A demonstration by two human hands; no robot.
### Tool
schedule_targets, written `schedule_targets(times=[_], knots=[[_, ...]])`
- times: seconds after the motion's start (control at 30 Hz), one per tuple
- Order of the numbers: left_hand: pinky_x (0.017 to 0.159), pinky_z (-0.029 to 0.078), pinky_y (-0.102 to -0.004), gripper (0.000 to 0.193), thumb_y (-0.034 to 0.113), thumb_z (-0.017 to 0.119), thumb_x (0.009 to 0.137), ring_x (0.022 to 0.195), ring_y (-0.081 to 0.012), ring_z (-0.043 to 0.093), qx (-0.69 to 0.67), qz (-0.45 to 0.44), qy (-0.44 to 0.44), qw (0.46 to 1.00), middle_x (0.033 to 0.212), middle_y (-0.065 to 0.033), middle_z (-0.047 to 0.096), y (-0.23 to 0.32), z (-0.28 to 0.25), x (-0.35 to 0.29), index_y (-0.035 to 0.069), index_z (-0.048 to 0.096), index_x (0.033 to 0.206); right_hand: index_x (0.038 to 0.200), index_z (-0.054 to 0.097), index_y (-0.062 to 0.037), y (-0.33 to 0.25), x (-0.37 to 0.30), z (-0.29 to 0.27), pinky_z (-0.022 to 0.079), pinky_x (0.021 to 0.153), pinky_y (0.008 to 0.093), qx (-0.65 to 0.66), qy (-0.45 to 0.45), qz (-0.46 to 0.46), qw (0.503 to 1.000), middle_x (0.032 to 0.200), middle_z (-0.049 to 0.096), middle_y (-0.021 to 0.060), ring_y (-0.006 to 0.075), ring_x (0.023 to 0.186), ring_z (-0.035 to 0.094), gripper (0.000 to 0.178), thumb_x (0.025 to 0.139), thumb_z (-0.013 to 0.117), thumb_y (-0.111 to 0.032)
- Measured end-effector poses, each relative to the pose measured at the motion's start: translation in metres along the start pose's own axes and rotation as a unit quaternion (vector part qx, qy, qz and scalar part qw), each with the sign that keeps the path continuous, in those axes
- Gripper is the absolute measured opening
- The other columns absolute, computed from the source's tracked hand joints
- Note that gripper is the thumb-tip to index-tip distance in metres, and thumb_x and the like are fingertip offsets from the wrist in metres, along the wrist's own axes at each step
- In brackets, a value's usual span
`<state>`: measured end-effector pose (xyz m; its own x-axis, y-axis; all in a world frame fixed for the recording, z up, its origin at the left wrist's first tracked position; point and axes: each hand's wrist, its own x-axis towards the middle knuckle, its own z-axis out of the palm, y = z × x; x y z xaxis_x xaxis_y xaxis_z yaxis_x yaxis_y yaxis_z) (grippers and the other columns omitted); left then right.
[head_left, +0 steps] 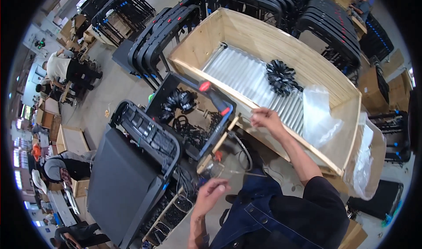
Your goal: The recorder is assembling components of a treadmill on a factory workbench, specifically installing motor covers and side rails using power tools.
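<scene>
The right hand (267,120) is hovering, narrowly pinched, contents unclear, beside the wooden crate (288,42); the left hand (211,195) is hanging loosely curled, any hold hidden; good handling is probably needing a raised right wrist over the near rim (320,156); free room is lying beyond the grip, above metal tubes (235,68).

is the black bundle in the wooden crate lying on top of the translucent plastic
No, the black bundle lies on the silvery tubes, left of the translucent plastic.
</scene>
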<state>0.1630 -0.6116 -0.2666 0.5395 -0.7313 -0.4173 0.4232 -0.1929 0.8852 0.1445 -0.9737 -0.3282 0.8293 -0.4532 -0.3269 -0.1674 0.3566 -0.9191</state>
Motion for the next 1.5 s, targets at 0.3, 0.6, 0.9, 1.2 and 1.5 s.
schedule_targets(times=[0.3,0.6,0.9,1.2,1.5], knots=[[0.082,0.05,-0.0413,0.023,0.02,0.063,0.095,0.087,-0.0365,0.067,0.435,0.301,0.205,0.823,0.098,-0.021,0.069,0.151,-0.074,0.468,-0.001,0.07,0.102,0.126,0.058,0.0,0.116,0.352,-0.046,0.058,0.088,0.0397,0.272,0.04,0.296,0.915,0.112,0.069,0.0159,0.0249,0.1,0.069,0.037,0.095,0.064,-0.019],[0.082,0.05,-0.0443,0.024,0.029,0.064,0.092,0.084,-0.0345,0.066,0.599,0.16,0.125,0.774,0.082,-0.013,0.069,0.132,-0.146,0.598,0.005,0.069,0.092,0.117,0.062,0.0023,0.205,0.626,0.051,0.058,0.063,0.0342,0.063,0.021,0.242,0.968,0.093,0.069,0.0132,0.0216,0.075,0.069,0.035,0.09,0.068,-0.02],[0.082,0.048,-0.0391,0.017,0.02,0.071,0.083,0.082,-0.0256,0.063,0.635,0.118,0.109,0.756,0.081,-0.0051,0.063,0.131,-0.156,0.611,0.011,0.067,0.097,0.08,0.069,0.0023,0.292,0.777,0.082,0.051,0.053,0.0366,-0.18,0.202,0.167,0.948,0.066,0.066,0.0103,0.0203,0.055,0.062,0.039,0.074,0.08,-0.035],[0.079,0.049,-0.0419,0.009,0.013,0.069,0.083,0.08,-0.0316,0.064,0.62,0.133,0.138,0.761,0.083,-0.01,0.069,0.144,-0.139,0.615,0.008,0.069,0.091,0.093,0.056,-0.0004,0.156,0.64,-0.001,0.045,0.045,0.0333,0.169,0.16,0.226,0.946,0.06,0.049,0.0046,0.0158,0.047,0.049,0.023,0.084,0.071,-0.015],[0.096,0.047,-0.0391,0.035,0.03,0.054,0.101,0.103,-0.0311,0.066,0.478,0.204,0.198,0.831,0.113,-0.0193,0.068,0.113,-0.107,0.561,0.001,0.064,0.118,0.1,0.059,0.0017,-0.031,0.298,-0.055,0.044,0.041,0.0268,-0.06,-0.081,0.201,0.974,0.067,0.056,0.0014,0.0098,0.049,0.053,0.031,0.081,0.075,-0.016]])
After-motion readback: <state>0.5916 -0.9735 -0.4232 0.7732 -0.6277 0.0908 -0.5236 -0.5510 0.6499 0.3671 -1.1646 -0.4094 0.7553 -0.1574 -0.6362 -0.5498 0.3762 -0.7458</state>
